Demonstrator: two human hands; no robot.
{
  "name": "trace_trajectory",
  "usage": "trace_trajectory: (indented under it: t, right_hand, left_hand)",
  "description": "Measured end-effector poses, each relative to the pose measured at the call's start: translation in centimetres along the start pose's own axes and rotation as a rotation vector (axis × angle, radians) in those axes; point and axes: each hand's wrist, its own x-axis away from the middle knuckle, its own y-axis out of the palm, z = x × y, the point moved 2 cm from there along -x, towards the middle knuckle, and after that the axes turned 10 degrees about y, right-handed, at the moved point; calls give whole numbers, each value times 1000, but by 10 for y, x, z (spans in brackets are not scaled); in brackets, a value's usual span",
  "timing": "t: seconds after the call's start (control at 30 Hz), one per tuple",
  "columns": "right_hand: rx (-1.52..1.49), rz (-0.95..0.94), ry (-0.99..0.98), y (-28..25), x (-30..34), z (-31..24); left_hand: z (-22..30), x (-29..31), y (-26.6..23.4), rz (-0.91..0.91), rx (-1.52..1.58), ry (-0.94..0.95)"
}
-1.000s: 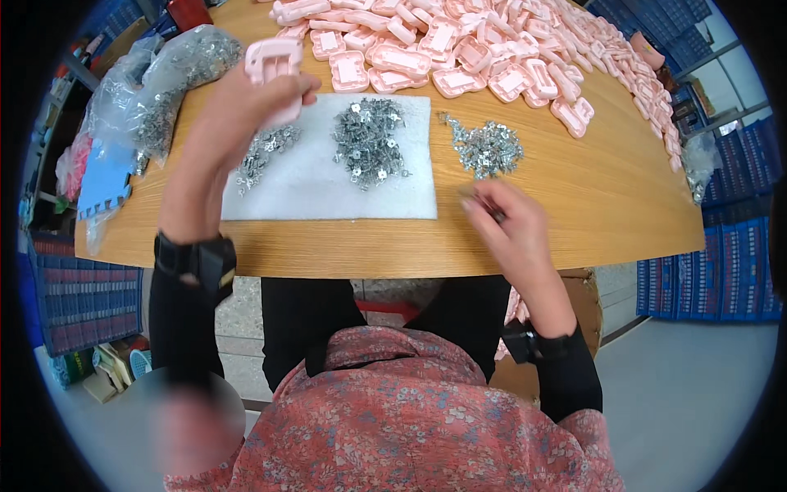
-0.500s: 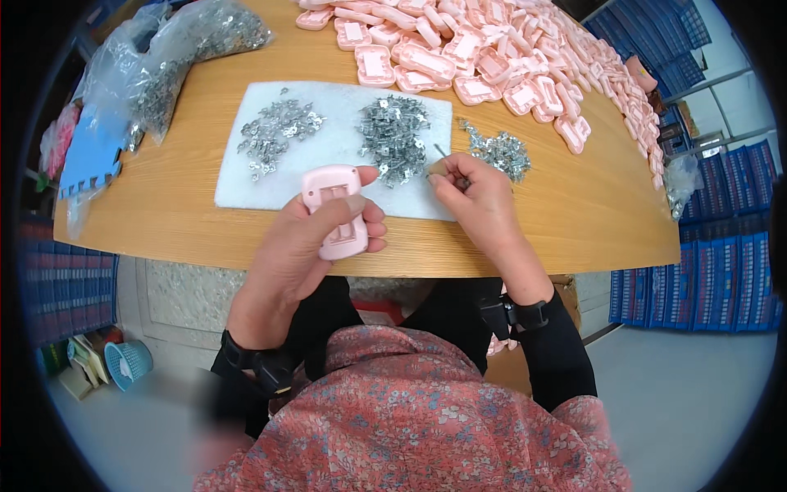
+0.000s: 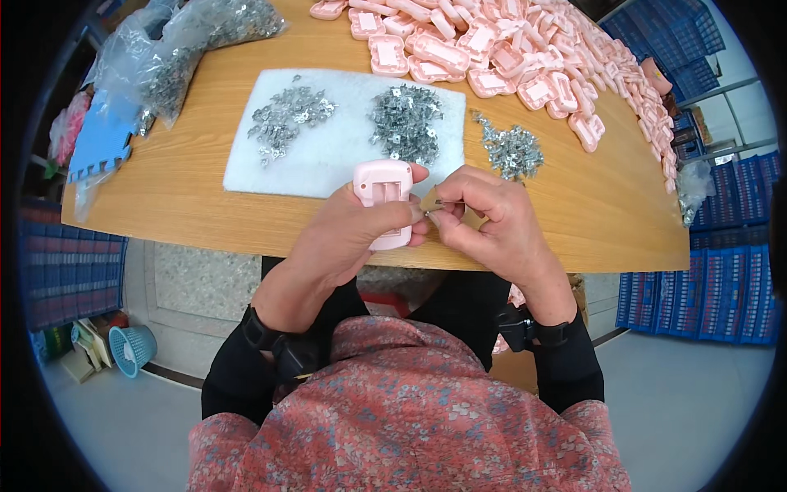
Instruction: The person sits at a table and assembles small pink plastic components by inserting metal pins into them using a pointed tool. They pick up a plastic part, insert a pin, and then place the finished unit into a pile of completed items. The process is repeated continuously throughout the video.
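My left hand (image 3: pixel 340 234) is closed around a pale pink plastic casing (image 3: pixel 383 174), its thumb across the face and the slotted recesses turned up. Close beside the casing's right edge, my right hand (image 3: pixel 508 221) pinches a thin metal piece (image 3: pixel 447 202); its exact kind is too small to make out. The fingertips of both hands almost meet there. Beyond them, a white padded sheet (image 3: pixel 348 156) bears a loose pile of small metal plates (image 3: pixel 293 117) and a denser pile of metal pieces (image 3: pixel 406 123). A third metal pile (image 3: pixel 514 152) lies on the table to its right.
A large heap of pink casings (image 3: pixel 492 61) covers the far right of the wooden table (image 3: pixel 188 164). Clear bags of metal parts (image 3: pixel 176 70) and a blue foam mat (image 3: pixel 102 139) sit at the far left. Blue racks (image 3: pixel 660 299) stand beyond the right edge.
Both hands have come together: the left moved right with the casing, the right moved nearer and lower with the thin metal piece. The whole view has shifted slightly.
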Motion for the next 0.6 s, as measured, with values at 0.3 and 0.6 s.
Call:
trace_trajectory:
  t: [0.3, 0.6]
  right_hand:
    - [-345, 96, 416, 18, 14, 13]
    - [-460, 86, 347, 12, 8, 12]
  left_hand:
    - [-8, -5, 2, 110, -23, 114]
    - [-1, 0, 8, 64, 215, -75]
